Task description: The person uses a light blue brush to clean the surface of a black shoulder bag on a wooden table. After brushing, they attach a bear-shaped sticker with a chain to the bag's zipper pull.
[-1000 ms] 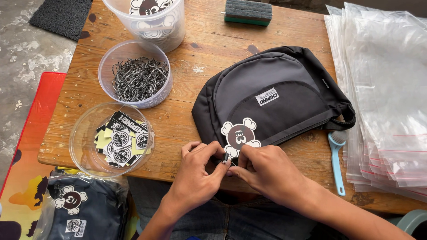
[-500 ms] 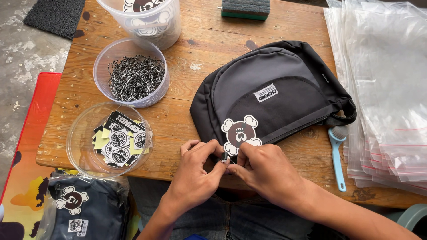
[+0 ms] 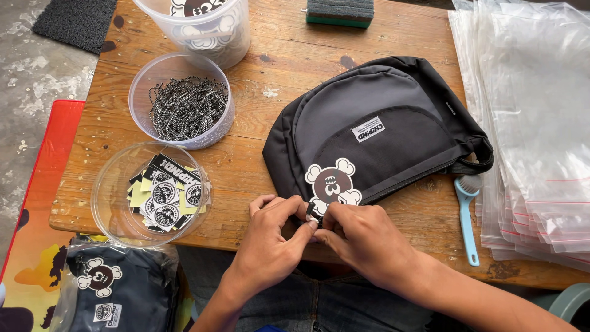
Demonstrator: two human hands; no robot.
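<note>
Both my left hand [image 3: 270, 243] and right hand [image 3: 362, 237] pinch together on the skull tag [image 3: 332, 184] at the black bag's [image 3: 375, 132] lower edge, near the table's [image 3: 289, 74] front edge. I judge small, steady fingertip pressure works best here.

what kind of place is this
Probably a small workshop or packing bench for finishing bags. A wooden table holds a black bag with a skull-shaped tag, tubs of ball chains and printed tags, and a stack of clear plastic bags.
</note>
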